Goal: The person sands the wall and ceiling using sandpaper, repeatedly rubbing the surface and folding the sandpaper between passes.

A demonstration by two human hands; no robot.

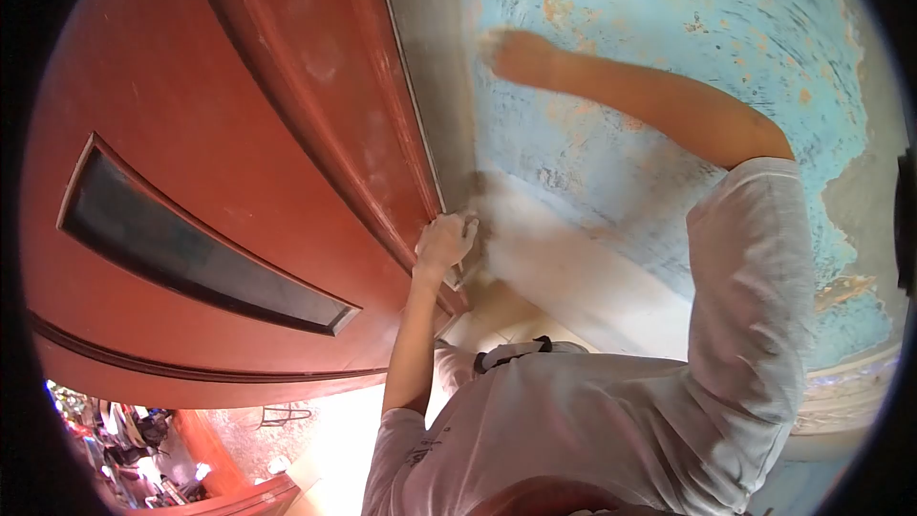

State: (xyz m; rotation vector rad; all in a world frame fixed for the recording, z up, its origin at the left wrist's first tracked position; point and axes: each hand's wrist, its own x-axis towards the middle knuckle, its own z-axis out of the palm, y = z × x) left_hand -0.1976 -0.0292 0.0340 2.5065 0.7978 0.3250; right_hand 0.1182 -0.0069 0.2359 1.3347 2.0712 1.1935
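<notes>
From the head view, the only one there is, I see a person in a pale T-shirt [573,430], whose body fills the space from four to six o'clock. The right arm crosses from three o'clock towards twelve, and the right hand [514,57] is up just past twelve, at the line where a grey strip of wall [435,19] meets the blue wall [659,0]. That hand is blurred and looks curled; I cannot tell whether it grasps anything or touches the surface.

The left hand [444,243] sits almost at the centre of the dial, at the edge of a red door [287,162], fingers bent. Whether they clasp that edge or only rest there, I cannot tell.

The door sweeps from seven round to nearly twelve o'clock, with a long dark panel [196,234] set into it at nine. The blue wall spreads from twelve to four, its paint scuffed and patched with orange; lower down, just right of centre, runs a whitish band [573,248]. Around four there is a cream moulding [850,387]. At eight o'clock, beyond the door's lower edge, lies a jumble of small items [134,449], and bright floor [334,430] glares at seven.
</notes>
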